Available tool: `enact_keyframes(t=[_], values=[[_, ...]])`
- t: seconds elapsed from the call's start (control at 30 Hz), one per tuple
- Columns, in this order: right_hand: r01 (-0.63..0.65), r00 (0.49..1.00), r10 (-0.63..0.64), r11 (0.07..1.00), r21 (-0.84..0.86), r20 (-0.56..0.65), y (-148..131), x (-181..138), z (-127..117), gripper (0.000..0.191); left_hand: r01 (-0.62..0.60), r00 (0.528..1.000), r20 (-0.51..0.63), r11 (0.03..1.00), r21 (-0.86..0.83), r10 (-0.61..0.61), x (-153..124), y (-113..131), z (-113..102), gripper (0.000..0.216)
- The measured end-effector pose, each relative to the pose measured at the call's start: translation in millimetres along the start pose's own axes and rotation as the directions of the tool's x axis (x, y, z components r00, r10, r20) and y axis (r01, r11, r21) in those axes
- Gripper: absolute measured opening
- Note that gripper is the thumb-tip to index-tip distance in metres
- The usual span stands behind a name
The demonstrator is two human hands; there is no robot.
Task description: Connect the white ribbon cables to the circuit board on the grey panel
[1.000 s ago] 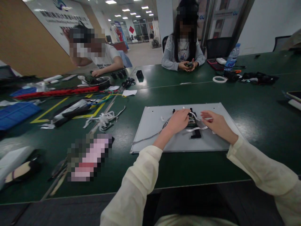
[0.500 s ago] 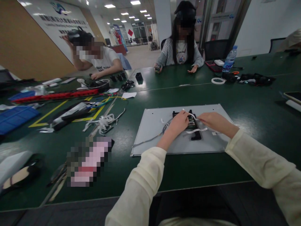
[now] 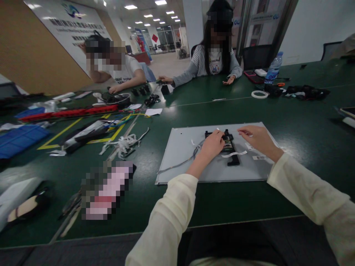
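On a white board (image 3: pixel 177 147) lies a black bracket-like frame (image 3: pixel 235 159) with a green circuit board (image 3: pixel 227 145) in it. My left hand (image 3: pixel 212 145) rests over the frame's left side with its fingers curled. A small white bit shows by those fingertips; what they grip is hidden. My right hand (image 3: pixel 257 138) hovers to the right of the frame, fingers pinched together, and whatever sits in the pinch is too small to name. A loose white paper-like strip (image 3: pixel 234 153) crosses the frame's lower part. Grey cables (image 3: pixel 183 161) run out to the left.
Left of the board are a pile of white strips (image 3: pixel 122 145), a pixelated pink-screened phone (image 3: pixel 111 190), a blue tray (image 3: pixel 23 140) and tangled cables. A tape roll (image 3: pixel 260 94) and a water bottle (image 3: pixel 274 68) stand far right. Two people sit opposite.
My right hand has moved slightly up and away from the frame; the white strip that stretched between my hands no longer shows there. Opposite, a person's hand has reached leftward to the black box.
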State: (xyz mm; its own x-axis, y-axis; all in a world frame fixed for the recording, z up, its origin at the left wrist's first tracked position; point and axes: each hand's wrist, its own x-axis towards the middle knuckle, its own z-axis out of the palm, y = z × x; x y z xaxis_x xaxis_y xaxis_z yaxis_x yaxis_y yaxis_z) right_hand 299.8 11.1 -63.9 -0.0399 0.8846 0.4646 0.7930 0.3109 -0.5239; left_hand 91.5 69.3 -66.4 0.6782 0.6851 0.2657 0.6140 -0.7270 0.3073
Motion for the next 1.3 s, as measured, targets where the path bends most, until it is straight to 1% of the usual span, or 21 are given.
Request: enact_keyframes(t=[0.1,0.27,0.33,0.4,0.5,0.6,0.7,0.8,0.97,1.1,1.23,1.3], values=[[-0.025,0.999,0.026,0.999,0.028,-0.044,-3,3,1,0.025,0.027,1.0,0.0,1.0,-0.005,-0.027,0,1,0,0.033],[-0.118,0.978,0.143,0.98,0.163,-0.151,-6,12,0,0.024,0.065,0.998,0.009,0.998,-0.022,-0.064,0,3,-3,0.033],[-0.123,0.969,0.154,0.979,0.161,-0.193,-7,14,1,0.024,0.063,0.998,-0.003,0.998,-0.027,-0.063,0,4,-4,0.033],[-0.114,0.971,0.135,0.987,0.113,-0.199,-8,13,2,0.025,0.059,0.998,-0.011,0.998,-0.031,-0.06,0,3,-3,0.033],[-0.081,0.985,0.087,0.996,0.046,-0.147,-7,8,6,0.026,0.067,0.998,-0.017,0.997,-0.045,-0.068,-1,3,-2,0.035],[-0.032,0.998,0.034,0.999,0.03,-0.05,-3,3,9,0.026,0.091,0.996,-0.02,0.993,-0.071,-0.092,-1,2,0,0.042],[0.033,0.999,-0.033,0.999,0.0,0.041,0,0,9,0.025,0.097,0.995,-0.019,0.991,-0.091,-0.099,-1,1,0,0.045],[0.091,0.992,-0.087,0.995,-0.041,0.093,2,-2,7,0.025,0.083,0.996,-0.018,0.991,-0.108,-0.085,-1,1,-2,0.044],[0.137,0.985,-0.123,0.983,-0.119,0.119,7,-5,8,0.024,0.074,0.996,-0.041,0.99,-0.118,-0.079,-2,2,-4,0.042],[0.18,0.978,-0.161,0.972,-0.151,0.13,11,-6,10,0.024,0.07,0.996,-0.055,0.993,-0.098,-0.075,-2,2,-3,0.045],[0.182,0.976,-0.16,0.971,-0.153,0.145,11,-6,10,0.023,0.028,0.997,-0.066,0.997,-0.067,-0.032,-2,-1,0,0.048],[0.179,0.976,-0.155,0.972,-0.151,0.156,11,-7,9,0.023,0.002,0.999,-0.049,0.999,-0.049,-0.004,-2,-2,2,0.047]])
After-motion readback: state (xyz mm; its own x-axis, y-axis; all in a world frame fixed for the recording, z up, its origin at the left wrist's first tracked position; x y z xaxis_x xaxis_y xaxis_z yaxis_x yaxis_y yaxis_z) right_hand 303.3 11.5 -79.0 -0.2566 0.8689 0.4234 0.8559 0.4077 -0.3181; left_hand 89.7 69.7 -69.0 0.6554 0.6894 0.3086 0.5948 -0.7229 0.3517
